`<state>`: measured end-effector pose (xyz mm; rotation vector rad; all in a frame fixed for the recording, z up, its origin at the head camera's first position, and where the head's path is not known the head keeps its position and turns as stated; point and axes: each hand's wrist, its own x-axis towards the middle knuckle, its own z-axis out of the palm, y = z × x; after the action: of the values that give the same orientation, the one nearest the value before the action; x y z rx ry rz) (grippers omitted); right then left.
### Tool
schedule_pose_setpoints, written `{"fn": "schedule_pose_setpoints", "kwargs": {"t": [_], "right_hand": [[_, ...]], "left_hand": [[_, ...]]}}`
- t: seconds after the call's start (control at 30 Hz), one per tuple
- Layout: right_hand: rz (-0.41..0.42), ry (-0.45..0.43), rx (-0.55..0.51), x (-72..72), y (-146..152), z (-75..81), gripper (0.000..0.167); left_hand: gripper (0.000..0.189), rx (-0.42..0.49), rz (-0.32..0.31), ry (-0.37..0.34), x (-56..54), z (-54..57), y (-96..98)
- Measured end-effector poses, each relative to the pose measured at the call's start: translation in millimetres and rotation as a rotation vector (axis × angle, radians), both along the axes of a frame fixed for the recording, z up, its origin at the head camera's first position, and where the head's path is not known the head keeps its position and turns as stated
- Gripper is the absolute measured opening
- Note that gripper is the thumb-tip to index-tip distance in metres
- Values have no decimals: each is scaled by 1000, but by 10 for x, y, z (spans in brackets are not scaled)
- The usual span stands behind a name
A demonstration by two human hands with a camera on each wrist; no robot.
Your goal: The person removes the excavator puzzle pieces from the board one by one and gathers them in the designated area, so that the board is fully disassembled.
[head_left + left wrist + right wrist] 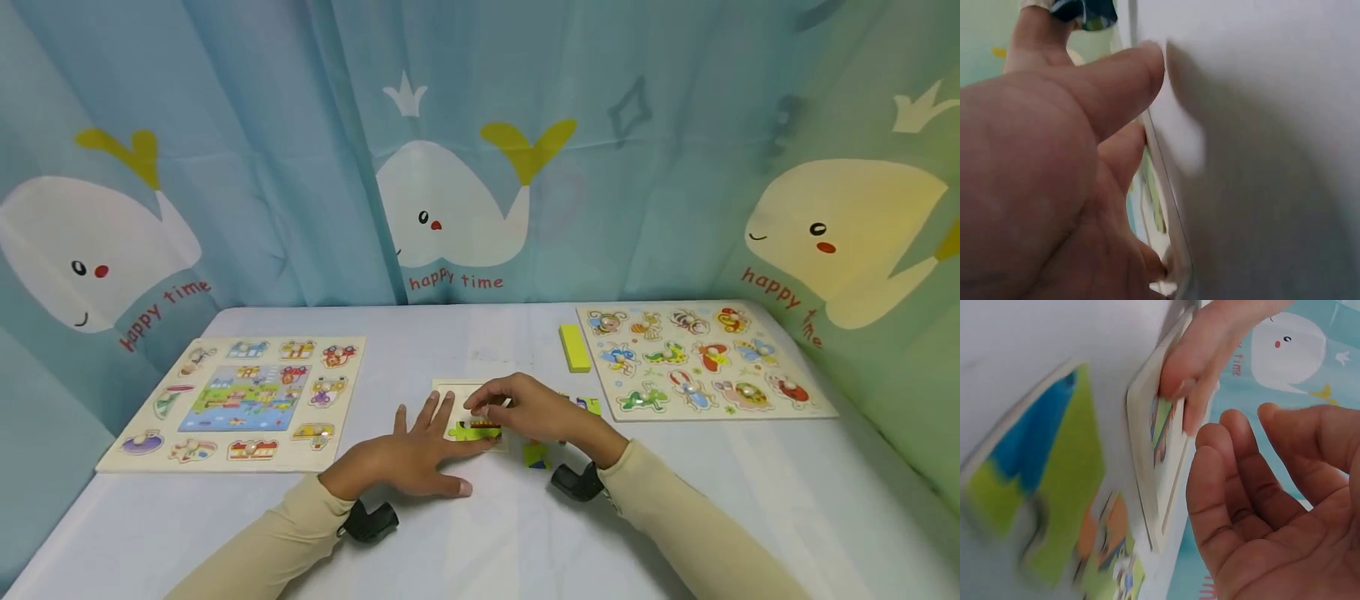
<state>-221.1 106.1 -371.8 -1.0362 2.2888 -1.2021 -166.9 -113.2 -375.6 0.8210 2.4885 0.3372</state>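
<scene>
A small wooden jigsaw tray [441, 386] lies at the middle of the table, with green joined pieces [467, 432] along its lower part. My left hand [412, 457] is spread flat-fingered at the tray's left and lower edge; its fingertips touch the tray and the pieces. Over the tray's right side hovers my right hand [534, 408], fingers loosely bent. In the right wrist view a gap shows between thumb and fingertips of the right hand [1272, 506], and nothing is held. Loose jigsaw pieces [1079, 469] lie right of the tray, partly hidden by that hand in the head view.
On the left lies a vehicle knob puzzle board [347, 433]; at the back right, an insect knob puzzle board [720, 408]. A yellow-green block [574, 347] stands beside the insect board. A whale-print curtain [315, 208] hangs behind the white table [480, 550].
</scene>
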Motion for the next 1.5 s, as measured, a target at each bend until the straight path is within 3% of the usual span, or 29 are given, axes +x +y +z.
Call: {"fn": "schedule_pose_setpoints", "kwargs": {"t": [0.2,0.43,0.73,0.97,1.2,1.33,1.5], "right_hand": [[-8,-43,18,-37,-118,-30,25],[34,-81,50,26,-161,-60,30],[27,-19,-21,31,-168,-42,25],[38,-39,-19,-29,-113,22,26],[16,6,113,-70,-39,39,20],[31,2,123,-85,-32,27,20],[-7,127,71,-114,55,90,27]], "left_hand": [[64,-4,13,-19,-15,-2,-21],[61,25,12,-12,5,-30,-24],[61,34,21,-18,-7,-49,-30],[61,42,28,-22,-1,-59,-38],[61,53,21,-11,-5,-69,-48],[61,44,27,-11,-9,-80,-43],[62,41,25,-8,-5,-99,-56]]}}
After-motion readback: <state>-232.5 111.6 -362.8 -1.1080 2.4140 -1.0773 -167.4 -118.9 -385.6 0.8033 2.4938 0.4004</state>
